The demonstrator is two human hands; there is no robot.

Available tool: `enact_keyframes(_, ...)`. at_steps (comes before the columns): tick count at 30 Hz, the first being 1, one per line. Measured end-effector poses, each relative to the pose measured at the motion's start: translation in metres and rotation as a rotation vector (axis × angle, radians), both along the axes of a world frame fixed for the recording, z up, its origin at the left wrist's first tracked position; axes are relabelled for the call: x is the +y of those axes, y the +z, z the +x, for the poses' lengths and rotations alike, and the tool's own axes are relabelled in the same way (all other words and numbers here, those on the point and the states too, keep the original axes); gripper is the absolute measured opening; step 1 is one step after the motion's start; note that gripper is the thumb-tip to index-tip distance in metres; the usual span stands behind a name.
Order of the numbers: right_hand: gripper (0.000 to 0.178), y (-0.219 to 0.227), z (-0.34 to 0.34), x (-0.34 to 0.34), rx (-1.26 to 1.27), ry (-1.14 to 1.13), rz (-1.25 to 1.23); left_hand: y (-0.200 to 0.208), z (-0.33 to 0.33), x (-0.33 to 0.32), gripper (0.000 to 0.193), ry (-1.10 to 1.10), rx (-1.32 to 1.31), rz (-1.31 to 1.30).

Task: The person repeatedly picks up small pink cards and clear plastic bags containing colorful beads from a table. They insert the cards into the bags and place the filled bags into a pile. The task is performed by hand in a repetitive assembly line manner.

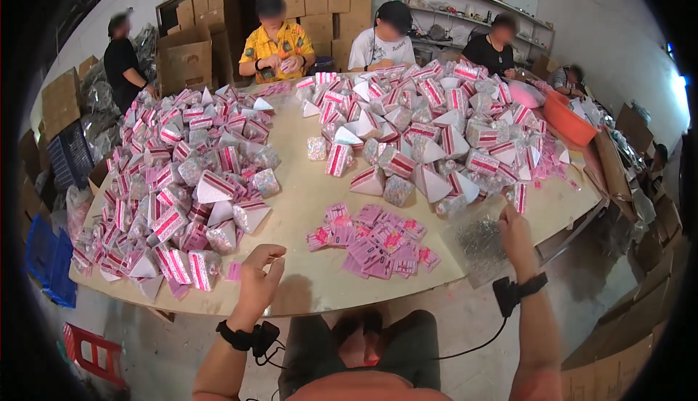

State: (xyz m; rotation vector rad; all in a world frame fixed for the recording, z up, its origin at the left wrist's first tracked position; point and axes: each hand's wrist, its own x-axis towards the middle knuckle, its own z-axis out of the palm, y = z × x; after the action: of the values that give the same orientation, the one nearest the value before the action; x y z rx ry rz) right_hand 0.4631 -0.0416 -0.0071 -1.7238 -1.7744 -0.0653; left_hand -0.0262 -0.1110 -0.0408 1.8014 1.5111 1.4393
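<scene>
My left hand [258, 279] hovers at the table's near edge, left of a loose heap of pink printed cards [378, 239]. Its fingers curl loosely with a gap to the thumb, and nothing shows between them. Farther right, my right hand [515, 235] is over a clear plastic sheet with a pile of small shiny metal pieces [480, 241], too small to name. Its fingers are drawn together, and whatever they hold is hidden. Just beyond its fingertips lies a wrapped pink-and-white cake-slice-shaped piece [518, 196].
Big heaps of wrapped cake-slice-shaped pieces cover the table's left [182, 190] and far right [425, 132]. Several people work around the far side. An orange basin [569, 119] stands at the right. Blue crates [49, 259] and a red stool [94, 354] are on the floor at left.
</scene>
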Motion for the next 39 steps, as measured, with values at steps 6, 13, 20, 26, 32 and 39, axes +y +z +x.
enact_keyframes(6, 0.007, -0.011, -0.088, -0.036, 0.334, 0.217, 0.024, 0.018, 0.014, 0.050, 0.018, -0.091, 0.015, -0.055)
enact_keyframes(13, 0.006, -0.075, -0.137, -0.044, 0.837, 0.244, -0.170, 0.000, 0.034, 0.070, 0.021, -0.104, 0.208, -0.078)
enact_keyframes(20, 0.006, -0.103, -0.143, -0.035, 0.878, 0.186, -0.123, -0.037, 0.020, 0.092, 0.045, -0.038, 0.358, -0.200)
enact_keyframes(26, 0.005, -0.103, -0.142, -0.039, 0.751, 0.264, -0.021, -0.033, 0.033, 0.099, 0.060, -0.055, 0.570, -0.206)
enact_keyframes(32, 0.006, -0.106, -0.142, -0.038, 0.712, 0.251, 0.000, -0.016, 0.023, 0.087, 0.056, -0.023, 0.500, -0.149)
enact_keyframes(39, 0.006, -0.092, -0.139, -0.038, 1.097, 0.253, -0.200, 0.017, 0.036, 0.044, 0.046, -0.084, 0.436, 0.007)
